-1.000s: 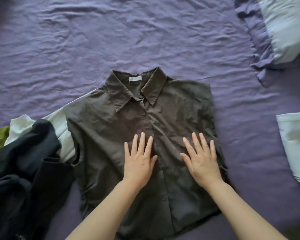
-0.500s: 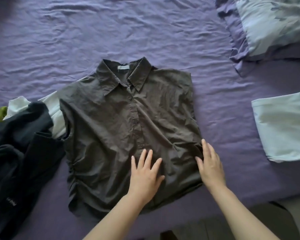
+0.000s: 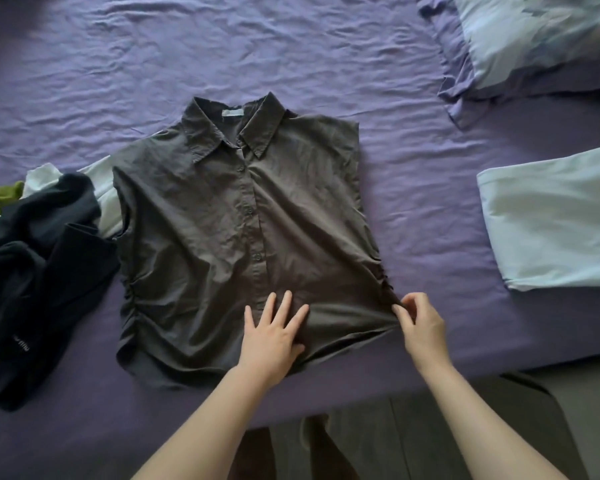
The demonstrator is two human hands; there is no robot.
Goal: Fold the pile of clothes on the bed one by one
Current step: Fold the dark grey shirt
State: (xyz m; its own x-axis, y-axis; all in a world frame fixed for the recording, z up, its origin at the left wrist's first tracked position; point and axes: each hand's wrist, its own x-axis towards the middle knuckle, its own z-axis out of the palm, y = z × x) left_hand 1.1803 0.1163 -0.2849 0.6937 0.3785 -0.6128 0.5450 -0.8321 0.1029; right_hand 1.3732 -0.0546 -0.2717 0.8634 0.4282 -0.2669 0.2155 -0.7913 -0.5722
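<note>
The shirt [image 3: 236, 237] lies flat near the bed's [image 3: 222, 57] front edge. The left hand [image 3: 272, 337] presses it with straight fingers; the right hand [image 3: 421, 323] pinches its right hem corner.

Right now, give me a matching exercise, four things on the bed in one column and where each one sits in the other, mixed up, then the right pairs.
Things:
1. grey shirt
2. dark garment
3. pale blue cloth
4. pillow

Places:
A. top right corner
B. left edge, crumpled
C. middle, spread flat, collar away
D. right edge, below the pillow

Pairs: 1-C, 2-B, 3-D, 4-A

The left hand presses flat on the shirt; the right hand pinches its lower right side.
</note>
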